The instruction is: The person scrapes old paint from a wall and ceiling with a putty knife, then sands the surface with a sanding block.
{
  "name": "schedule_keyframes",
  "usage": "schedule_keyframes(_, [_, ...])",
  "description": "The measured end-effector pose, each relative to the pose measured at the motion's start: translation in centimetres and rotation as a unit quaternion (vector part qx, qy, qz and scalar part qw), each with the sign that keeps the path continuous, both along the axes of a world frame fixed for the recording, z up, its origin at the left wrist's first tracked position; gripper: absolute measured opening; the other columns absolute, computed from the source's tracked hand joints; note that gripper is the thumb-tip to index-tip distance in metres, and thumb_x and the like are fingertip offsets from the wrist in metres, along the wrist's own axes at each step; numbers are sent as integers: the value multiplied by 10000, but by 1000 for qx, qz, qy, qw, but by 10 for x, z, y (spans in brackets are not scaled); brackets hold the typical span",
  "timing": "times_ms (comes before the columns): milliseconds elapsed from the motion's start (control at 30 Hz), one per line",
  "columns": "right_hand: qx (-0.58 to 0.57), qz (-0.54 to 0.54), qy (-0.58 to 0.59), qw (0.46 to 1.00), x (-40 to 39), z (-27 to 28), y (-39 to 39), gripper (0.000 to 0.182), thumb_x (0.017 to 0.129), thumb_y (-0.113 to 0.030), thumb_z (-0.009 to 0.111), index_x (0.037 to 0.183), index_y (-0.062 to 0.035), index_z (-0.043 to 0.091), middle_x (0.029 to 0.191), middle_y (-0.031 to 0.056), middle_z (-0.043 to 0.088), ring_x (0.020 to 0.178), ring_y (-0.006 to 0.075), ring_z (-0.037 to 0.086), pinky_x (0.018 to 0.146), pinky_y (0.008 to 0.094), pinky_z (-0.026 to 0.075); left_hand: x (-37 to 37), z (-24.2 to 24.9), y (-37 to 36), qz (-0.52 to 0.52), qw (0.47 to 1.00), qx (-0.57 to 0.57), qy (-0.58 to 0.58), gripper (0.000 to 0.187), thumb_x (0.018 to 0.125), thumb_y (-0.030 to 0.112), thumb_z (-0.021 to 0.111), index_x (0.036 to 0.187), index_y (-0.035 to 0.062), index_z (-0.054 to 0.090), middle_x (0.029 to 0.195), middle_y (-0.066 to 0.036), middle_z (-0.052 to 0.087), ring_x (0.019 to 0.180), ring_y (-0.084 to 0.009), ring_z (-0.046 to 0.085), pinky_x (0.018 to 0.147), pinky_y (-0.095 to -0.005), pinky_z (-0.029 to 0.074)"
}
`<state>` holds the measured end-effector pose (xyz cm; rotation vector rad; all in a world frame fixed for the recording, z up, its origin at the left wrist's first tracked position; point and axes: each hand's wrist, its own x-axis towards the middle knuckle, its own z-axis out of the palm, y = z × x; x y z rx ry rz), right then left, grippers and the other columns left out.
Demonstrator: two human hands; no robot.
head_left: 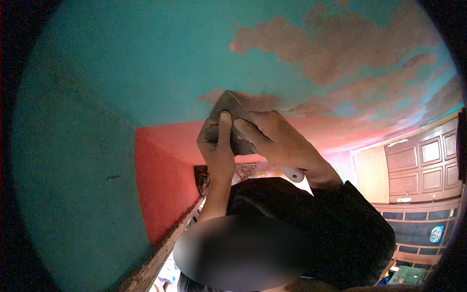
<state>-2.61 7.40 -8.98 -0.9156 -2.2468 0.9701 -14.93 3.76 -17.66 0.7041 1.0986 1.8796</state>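
**A:** Where's your scraper (232, 121) sitting right now?

**B:** Flat against the ceiling (160, 63), its front edge at the rim of a bare brown patch (253, 101) where the teal paint has come off. Your left hand (216, 146) presses on the blade, fingers closed around its near side, forefinger stretched up the back. Your right hand (277, 141) is clamped over the lower part, with the white handle (293, 173) sticking out below the wrist.

**A:** So how should you work it?

**B:** Keep the blade low, almost lying on the surface — a steep angle would likely gouge the plaster. Push from the bare patch into the painted edge, so the blade gets under the loose film. Let the forefinger give the pressure and the right hand steer. The red wall (163, 180) is just below, so I'd keep strokes short near that corner.
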Motion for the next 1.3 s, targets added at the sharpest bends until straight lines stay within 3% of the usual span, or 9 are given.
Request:
schedule_keyframes(267, [15,-3,-1,1000,-1,10,3,309,1057,-210,503,1171,67,583,832,210,643,726,271,626,705,411,496,1,1,6,38,999,25,11,239,1025,265,662,1025,28,684,826,12,645,687,-91,562,580,-258,439])
schedule_keyframes(333, [-39,9,-89,995,-4,16,6,361,1039,-199,497,1299,43,558,1218,324,606,1134,521,574,989,561,447,1,6,7,60,998,18,5,239,1023,266,664,1022,28,685,845,2,652,704,-98,572,593,-260,449])
schedule_keyframes(667, [55,31,6,998,-15,16,3,346,1004,-164,516,1296,8,584,1200,325,599,1077,506,597,961,563,464,-12,5,5,53,998,25,12,320,1041,310,628,1046,-6,677,920,-56,670,775,-132,598,646,-294,481])
schedule_keyframes(767, [-58,43,-165,984,-19,25,3,415,1006,-156,509,1381,18,535,1221,317,598,1108,490,588,994,544,450,-11,1,2,42,998,40,-12,322,1041,317,629,1049,-1,681,926,-57,672,778,-135,589,647,-297,476])
schedule_keyframes(833, [75,8,2,997,-10,8,2,285,1032,-184,529,1044,92,599,830,295,637,742,471,626,686,500,485,-3,3,0,53,998,-1,17,322,1042,321,630,1045,3,679,928,-54,670,783,-133,587,649,-295,473])
schedule_keyframes(967, [213,-8,168,962,-29,-10,13,275,1026,-183,528,1051,81,600,850,298,635,775,476,633,712,505,489,-11,4,5,72,996,13,43,330,1035,332,643,1035,4,679,923,-46,664,778,-129,580,651,-287,470])
schedule_keyframes(1033, [87,40,-11,995,-19,4,12,279,1026,-179,516,1112,75,589,859,284,647,801,462,641,748,499,494,-13,7,7,57,997,49,-14,339,1027,344,655,1021,6,679,928,-40,668,785,-124,578,657,-283,470])
schedule_keyframes(1167, [85,25,46,995,-15,15,6,288,1025,-183,519,1137,73,590,850,275,646,790,453,638,747,485,498,-6,5,6,57,997,-3,48,326,1032,336,648,1003,13,678,921,-41,673,790,-128,584,662,-286,473])
schedule_keyframes(1300, [7,31,-44,999,-18,19,11,327,1005,-194,524,1217,41,608,1143,319,622,1036,479,613,907,560,464,-11,14,7,63,998,18,-6,325,1028,335,653,996,13,679,906,-38,672,774,-130,588,651,-285,475])
